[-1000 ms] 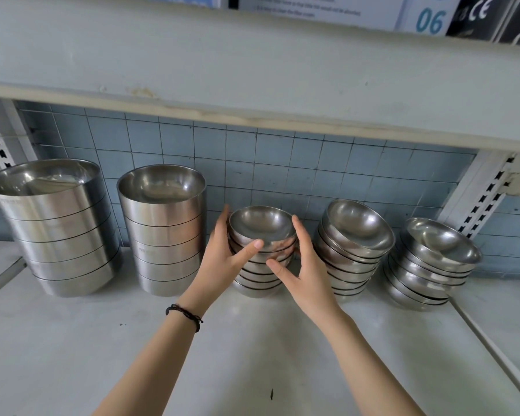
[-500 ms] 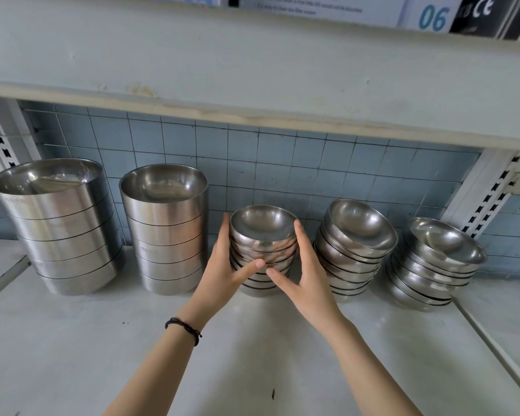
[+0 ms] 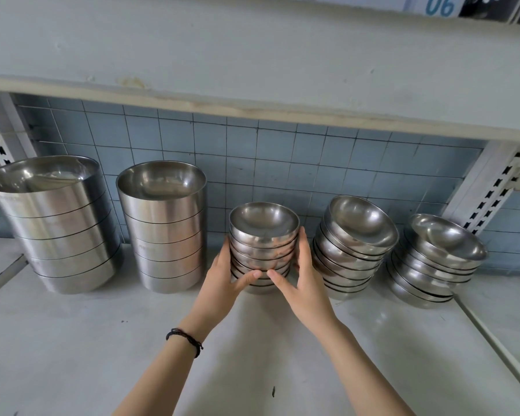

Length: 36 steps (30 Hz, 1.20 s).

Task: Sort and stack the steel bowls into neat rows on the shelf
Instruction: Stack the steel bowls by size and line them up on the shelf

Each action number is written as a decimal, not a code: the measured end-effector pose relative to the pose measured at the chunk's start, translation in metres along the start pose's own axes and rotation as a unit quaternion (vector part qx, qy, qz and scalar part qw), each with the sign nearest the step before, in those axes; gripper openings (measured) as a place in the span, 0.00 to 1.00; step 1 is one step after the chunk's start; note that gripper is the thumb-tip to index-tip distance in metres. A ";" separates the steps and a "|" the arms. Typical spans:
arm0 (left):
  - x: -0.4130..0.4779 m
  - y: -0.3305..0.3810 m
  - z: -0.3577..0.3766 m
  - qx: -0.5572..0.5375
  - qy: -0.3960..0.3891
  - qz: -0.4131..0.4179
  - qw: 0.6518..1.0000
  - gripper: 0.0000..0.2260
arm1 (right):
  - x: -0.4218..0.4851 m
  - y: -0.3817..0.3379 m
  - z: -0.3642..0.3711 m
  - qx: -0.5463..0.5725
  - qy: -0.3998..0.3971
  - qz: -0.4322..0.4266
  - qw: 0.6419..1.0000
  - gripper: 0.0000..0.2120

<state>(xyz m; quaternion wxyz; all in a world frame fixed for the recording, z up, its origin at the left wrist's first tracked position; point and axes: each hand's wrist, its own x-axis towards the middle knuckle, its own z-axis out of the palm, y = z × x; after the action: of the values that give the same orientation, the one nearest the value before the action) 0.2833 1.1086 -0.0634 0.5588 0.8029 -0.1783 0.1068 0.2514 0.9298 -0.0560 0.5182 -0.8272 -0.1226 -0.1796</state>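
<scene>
Your left hand (image 3: 222, 280) and your right hand (image 3: 303, 283) are both clasped on the middle stack of small round steel bowls (image 3: 263, 244), one hand on each side. The fingers lie along the sides of this stack. The two thumbs press on its lower front, close to each other with a small gap between them. The stack is upright on the white flat shelf surface (image 3: 102, 340), near the back and just in front of the wall of blue-grey square tiles (image 3: 282, 163). It cannot be told whether the lowest bowl rests on the shelf or is a little lifted.

To the left stand two tall stacks of large straight-walled steel bowls, the far-left one (image 3: 54, 229) and the second one (image 3: 165, 232). They are apart from each other. The second one is near your left hand but does not touch it.

To the right are two more stacks of small steel bowls, the nearer one (image 3: 354, 250) and the outer one (image 3: 433, 262). Both are tilted, with their top bowls turned toward you. The nearer one is just beside your right hand.

On your left wrist there is a black cord bracelet (image 3: 185, 340). Above everything runs a pale upper shelf board (image 3: 252, 55).
</scene>
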 end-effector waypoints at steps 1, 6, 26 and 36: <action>0.001 0.001 0.000 0.003 -0.002 -0.001 1.000 0.36 | 0.001 0.000 -0.001 -0.003 0.000 0.000 1.000 0.43; 0.003 0.006 -0.005 -0.010 -0.008 0.015 1.000 0.35 | 0.006 -0.003 -0.003 -0.015 -0.005 0.008 1.000 0.44; 0.005 0.003 -0.006 0.065 -0.030 -0.012 0.997 0.53 | 0.002 -0.004 -0.003 -0.006 -0.004 0.030 1.000 0.45; 0.003 0.007 -0.005 0.091 -0.049 -0.044 0.994 0.54 | -0.001 -0.003 -0.001 -0.014 0.003 0.043 0.999 0.44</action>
<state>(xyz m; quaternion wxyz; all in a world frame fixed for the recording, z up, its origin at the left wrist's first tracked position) 0.2834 1.1110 -0.0544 0.4781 0.8618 -0.1590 0.0584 0.2491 0.9299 -0.0531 0.5139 -0.8384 -0.0828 -0.1616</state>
